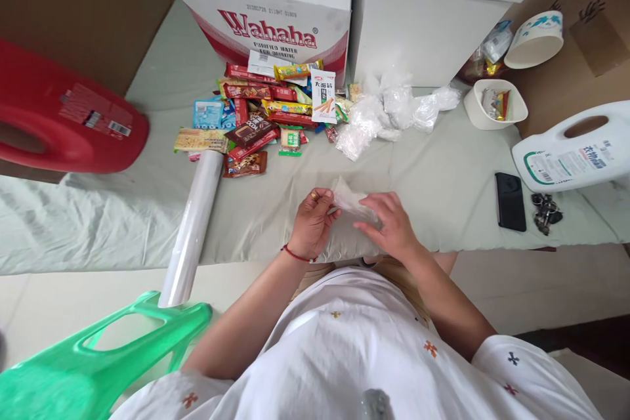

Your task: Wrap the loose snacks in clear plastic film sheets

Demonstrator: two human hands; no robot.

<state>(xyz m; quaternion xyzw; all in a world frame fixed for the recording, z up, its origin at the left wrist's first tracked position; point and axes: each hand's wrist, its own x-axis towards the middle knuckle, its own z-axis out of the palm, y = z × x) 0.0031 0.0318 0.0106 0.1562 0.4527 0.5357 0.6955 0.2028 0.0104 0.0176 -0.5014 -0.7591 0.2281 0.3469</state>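
Observation:
A small crinkled piece of clear plastic film is between my two hands, just above the table's front edge. My left hand pinches its left end between thumb and fingertips. At the film's right end is my right hand, its fingers bent over the plastic and its thumb apart from them. Beyond my hands lies a pile of packaged snacks, with a white snack packet on its right side. Several crumpled clear plastic bundles sit beside that pile. A long pale roll of film lies to the left.
Cardboard boxes and white boxes stand at the back. A red jug is on the left. To the right are a white bowl, a white detergent bottle, a phone and keys. A green stool stands lower left.

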